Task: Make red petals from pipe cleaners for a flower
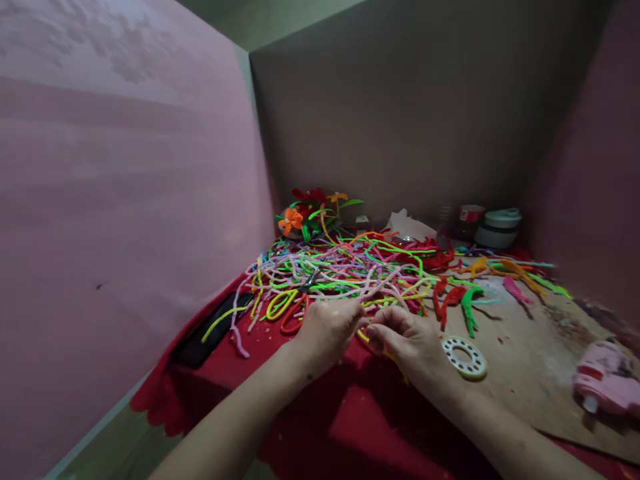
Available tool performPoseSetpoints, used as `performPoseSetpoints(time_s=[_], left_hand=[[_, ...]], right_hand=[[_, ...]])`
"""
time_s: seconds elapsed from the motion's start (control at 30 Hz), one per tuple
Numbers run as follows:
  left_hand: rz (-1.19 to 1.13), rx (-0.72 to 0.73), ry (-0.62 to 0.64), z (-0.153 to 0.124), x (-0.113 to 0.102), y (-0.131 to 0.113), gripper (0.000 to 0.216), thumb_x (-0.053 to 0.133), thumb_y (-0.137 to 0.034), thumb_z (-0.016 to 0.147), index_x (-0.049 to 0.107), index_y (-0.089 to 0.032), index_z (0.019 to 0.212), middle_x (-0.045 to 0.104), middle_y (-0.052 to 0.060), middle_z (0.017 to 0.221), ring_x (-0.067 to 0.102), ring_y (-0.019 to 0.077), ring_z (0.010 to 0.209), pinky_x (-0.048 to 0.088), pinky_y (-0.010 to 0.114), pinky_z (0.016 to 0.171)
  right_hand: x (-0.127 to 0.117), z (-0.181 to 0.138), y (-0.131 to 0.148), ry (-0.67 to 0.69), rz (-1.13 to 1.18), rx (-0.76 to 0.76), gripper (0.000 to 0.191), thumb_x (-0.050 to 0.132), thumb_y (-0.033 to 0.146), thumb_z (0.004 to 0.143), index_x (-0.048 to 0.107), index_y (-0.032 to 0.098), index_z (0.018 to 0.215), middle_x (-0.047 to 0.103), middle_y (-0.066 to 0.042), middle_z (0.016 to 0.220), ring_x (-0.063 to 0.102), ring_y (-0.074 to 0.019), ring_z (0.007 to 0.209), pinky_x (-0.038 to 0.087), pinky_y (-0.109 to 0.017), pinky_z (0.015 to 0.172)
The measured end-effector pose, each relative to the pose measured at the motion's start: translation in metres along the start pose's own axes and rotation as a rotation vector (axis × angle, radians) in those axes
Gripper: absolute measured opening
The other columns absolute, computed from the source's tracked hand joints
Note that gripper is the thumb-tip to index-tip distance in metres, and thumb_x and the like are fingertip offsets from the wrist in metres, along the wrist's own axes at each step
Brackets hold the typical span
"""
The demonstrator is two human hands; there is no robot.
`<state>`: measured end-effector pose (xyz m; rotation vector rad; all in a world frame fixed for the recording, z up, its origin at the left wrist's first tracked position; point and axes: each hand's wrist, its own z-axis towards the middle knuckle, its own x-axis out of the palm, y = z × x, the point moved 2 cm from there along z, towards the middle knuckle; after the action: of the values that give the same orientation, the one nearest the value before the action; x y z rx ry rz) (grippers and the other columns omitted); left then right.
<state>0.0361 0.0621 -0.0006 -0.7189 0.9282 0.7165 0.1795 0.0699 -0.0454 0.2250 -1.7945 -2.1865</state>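
Angles both forearms inward over the red-covered counter point(345, 413). Holds left hand point(330, 330), back upward, fingers curled closed, close against right hand point(407, 333), thumb and fingers pinched; cannot tell of anything gripped. Faces heaped pipe cleaners point(345, 263) just beyond.
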Motion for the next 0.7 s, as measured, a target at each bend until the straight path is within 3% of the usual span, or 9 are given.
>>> performPoseSetpoints(time_s=[0.13,0.37,0.7], left_hand=[[-0.116,-0.019,0.017,0.006,-0.004,0.002,0.014,0.052,-0.024,0.082,0.062,-0.018,0.075,0.065,0.003,0.069,0.058,0.0129,0.064,0.039,0.021,0.060],[-0.265,-0.047,0.087,0.013,-0.011,0.006,0.013,0.065,-0.024,0.073,0.061,-0.017,0.062,0.058,-0.002,0.056,0.049,0.0081,0.051,0.034,0.018,0.051],[-0.278,-0.006,0.090,0.019,-0.014,0.010,0.019,0.064,-0.024,0.072,0.057,-0.017,0.057,0.051,-0.004,0.051,0.042,0.0069,0.048,0.029,0.018,0.048]], right_hand=[[-0.001,-0.001,0.007,0.046,-0.016,-0.007,0.020,0.060,0.034,0.078,0.052,0.018,0.069,0.056,0.001,0.060,0.049,-0.0107,0.055,0.040,-0.024,0.054],[0.002,-0.002,0.005,0.290,0.375,0.259,0.024,0.064,0.033,0.075,0.047,0.018,0.072,0.056,0.002,0.064,0.054,-0.0099,0.051,0.043,-0.024,0.050],[0.007,-0.003,0.006,0.235,0.458,0.218,0.024,0.066,0.033,0.074,0.048,0.018,0.071,0.055,0.002,0.063,0.053,-0.0094,0.052,0.045,-0.023,0.051]])
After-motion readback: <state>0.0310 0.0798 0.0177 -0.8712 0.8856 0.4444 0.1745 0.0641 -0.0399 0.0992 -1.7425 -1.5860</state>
